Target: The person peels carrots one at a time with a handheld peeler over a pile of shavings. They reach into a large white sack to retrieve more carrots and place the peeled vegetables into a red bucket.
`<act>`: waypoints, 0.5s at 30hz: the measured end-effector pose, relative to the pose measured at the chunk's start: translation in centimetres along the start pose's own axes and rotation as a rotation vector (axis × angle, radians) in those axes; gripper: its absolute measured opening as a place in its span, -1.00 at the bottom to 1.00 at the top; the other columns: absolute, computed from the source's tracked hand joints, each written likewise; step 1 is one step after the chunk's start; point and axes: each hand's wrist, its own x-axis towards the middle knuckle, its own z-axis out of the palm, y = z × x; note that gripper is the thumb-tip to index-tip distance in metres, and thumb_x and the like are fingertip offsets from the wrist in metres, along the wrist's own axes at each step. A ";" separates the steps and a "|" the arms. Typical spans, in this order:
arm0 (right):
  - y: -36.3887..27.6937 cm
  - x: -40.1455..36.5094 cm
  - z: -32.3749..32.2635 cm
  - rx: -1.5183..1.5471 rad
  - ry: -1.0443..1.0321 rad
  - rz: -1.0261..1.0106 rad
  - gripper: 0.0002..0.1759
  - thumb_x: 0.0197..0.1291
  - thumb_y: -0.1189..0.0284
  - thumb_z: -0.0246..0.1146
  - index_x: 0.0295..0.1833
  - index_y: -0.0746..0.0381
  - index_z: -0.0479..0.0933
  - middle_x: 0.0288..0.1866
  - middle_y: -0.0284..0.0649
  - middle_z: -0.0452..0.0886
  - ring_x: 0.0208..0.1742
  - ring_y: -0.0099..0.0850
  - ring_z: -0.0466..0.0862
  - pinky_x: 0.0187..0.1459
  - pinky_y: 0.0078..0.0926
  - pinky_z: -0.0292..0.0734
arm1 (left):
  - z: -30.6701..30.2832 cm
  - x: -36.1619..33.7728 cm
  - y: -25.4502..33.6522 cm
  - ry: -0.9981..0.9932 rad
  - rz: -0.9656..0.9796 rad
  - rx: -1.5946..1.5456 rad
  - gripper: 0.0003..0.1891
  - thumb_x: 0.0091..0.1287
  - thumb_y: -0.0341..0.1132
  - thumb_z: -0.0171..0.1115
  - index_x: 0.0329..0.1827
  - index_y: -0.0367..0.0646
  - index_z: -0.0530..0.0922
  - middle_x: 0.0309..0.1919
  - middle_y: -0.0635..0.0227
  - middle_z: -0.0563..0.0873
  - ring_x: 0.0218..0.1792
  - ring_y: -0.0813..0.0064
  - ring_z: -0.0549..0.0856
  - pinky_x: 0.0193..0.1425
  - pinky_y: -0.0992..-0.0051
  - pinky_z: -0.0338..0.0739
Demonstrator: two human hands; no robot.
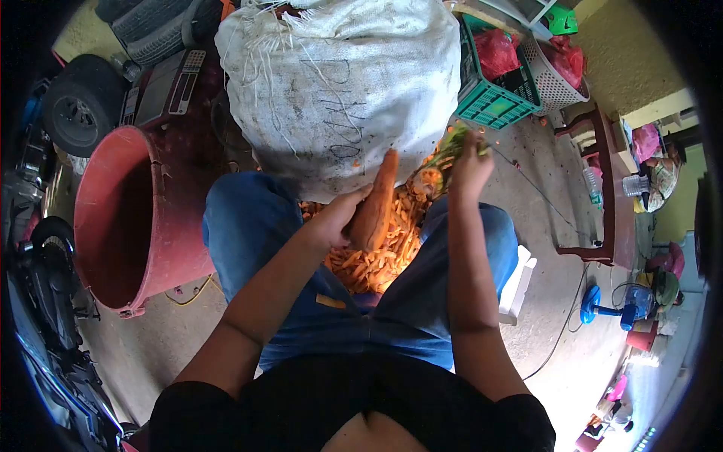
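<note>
My left hand [343, 218] is wrapped round a large orange carrot [376, 202], its narrow tip pointing up and away from me. Below and around the carrot lies a heap of cut carrot pieces [376, 265] between my knees. My right hand [472, 169] is closed, raised over the right side of the heap, beside a yellow-green leafy-looking bunch [450, 145]; I cannot tell what its fingers grip. Just left of that hand, a pale orange lump [428, 181] rests at the heap's edge. A big white woven sack [339, 90] with handwriting stands directly beyond the heap.
A red barrel [154, 218] lies open-mouthed on the left, near a wheel [75, 113]. Beyond my right hand are a green crate [497, 105] and a white basket [557, 79] with red bags. A blue fan [602, 307] and a cable [561, 339] are at the right.
</note>
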 end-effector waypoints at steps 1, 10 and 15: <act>2.1 -0.6 0.5 -0.009 -0.118 -0.056 -0.70 0.10 0.28 0.08 -0.37 0.33 0.47 -0.58 -0.35 0.44 -0.60 -0.61 0.34 -0.55 -0.65 0.25 | -0.3 0.4 -0.1 0.004 0.002 -0.001 -0.68 0.25 -0.18 -0.12 -0.10 -0.26 0.35 -0.26 0.24 0.52 -0.30 0.44 0.57 -0.19 0.42 0.50; -0.7 -8.7 2.9 -0.138 -0.506 -0.161 -0.82 0.07 0.44 0.06 -0.40 0.37 0.40 -0.55 0.05 0.47 -0.50 -0.14 0.53 -0.46 -0.38 0.37 | -3.6 3.1 -1.4 -0.345 0.168 -0.256 -0.68 0.27 -0.19 -0.21 -0.11 -0.26 0.36 -0.33 0.20 0.56 -0.37 0.38 0.60 -0.32 0.42 0.55; 2.1 -5.0 3.2 -0.193 -0.192 -0.292 -0.75 0.09 0.37 0.05 -0.42 0.37 0.45 -0.62 0.00 0.49 -0.61 -0.24 0.51 -0.53 -0.38 0.35 | 0.5 -0.1 0.7 -0.024 -0.030 0.212 -0.66 0.29 -0.20 -0.27 -0.09 -0.28 0.33 -0.33 0.18 0.56 -0.36 0.37 0.60 -0.32 0.44 0.54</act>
